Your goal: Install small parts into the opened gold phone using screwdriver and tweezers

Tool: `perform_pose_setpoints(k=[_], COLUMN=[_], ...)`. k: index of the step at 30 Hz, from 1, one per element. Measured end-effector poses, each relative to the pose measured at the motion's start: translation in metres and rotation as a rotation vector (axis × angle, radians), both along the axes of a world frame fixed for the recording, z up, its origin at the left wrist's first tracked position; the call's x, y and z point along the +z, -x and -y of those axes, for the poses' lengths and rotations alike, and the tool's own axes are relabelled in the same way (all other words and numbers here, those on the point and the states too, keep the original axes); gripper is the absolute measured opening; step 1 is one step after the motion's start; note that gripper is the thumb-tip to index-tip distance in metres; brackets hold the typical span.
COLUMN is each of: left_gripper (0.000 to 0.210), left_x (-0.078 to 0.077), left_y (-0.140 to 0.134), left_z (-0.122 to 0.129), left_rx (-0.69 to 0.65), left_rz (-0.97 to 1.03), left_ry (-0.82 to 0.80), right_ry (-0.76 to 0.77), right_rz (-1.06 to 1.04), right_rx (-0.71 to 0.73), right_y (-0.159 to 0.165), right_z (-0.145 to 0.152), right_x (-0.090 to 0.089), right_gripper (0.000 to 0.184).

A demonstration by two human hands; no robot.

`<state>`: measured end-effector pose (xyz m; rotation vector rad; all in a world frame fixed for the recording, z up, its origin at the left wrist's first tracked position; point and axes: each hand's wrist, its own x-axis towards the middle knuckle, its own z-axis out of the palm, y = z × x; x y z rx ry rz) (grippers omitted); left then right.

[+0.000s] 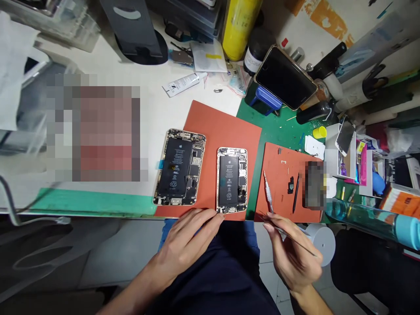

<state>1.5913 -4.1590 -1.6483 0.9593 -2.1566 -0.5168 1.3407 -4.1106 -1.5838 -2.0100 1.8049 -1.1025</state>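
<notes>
Two opened smartphones with bare batteries and circuit boards lie on a red-brown mat (206,175). The larger opened phone (177,168) is on the left; the smaller opened phone (229,181) lies to its right. My left hand (188,240) rests at the table's front edge, fingers stretched out, with fingertips by the smaller phone's lower left corner. In my right hand (292,249) is a pair of tweezers (292,238), tips pointing left over the edge of a second red-brown mat (275,175). A slim silver screwdriver (268,192) lies just beyond that hand.
On the right mat are a black stick tool (296,192), a small black part (290,185) and tiny pieces. A phone (285,76) leans on a blue stand behind. A water bottle (367,218) lies at right; a white tube (183,84) lies at the back.
</notes>
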Motion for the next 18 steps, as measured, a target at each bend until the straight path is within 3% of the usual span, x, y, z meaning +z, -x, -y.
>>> perform_pose_setpoints(k=[5, 10, 18], left_gripper=[0.029, 0.033, 0.033], left_x=[-0.002, -0.006, -0.008], left_y=[-0.002, -0.004, -0.002], left_z=[-0.002, -0.006, -0.004], left_rx=[-0.019, -0.045, -0.033], left_rz=[-0.006, -0.042, -0.06], left_ry=[0.003, -0.063, -0.05], right_ry=[-0.138, -0.074, -0.067], right_rz=[0.272, 0.283, 0.288], right_rx=[0.091, 0.165, 0.202], right_y=[-0.011, -0.023, -0.027], right_z=[0.01, 0.027, 0.03], right_x=[0.008, 0.002, 0.0], right_gripper=[0.035, 0.035, 0.038])
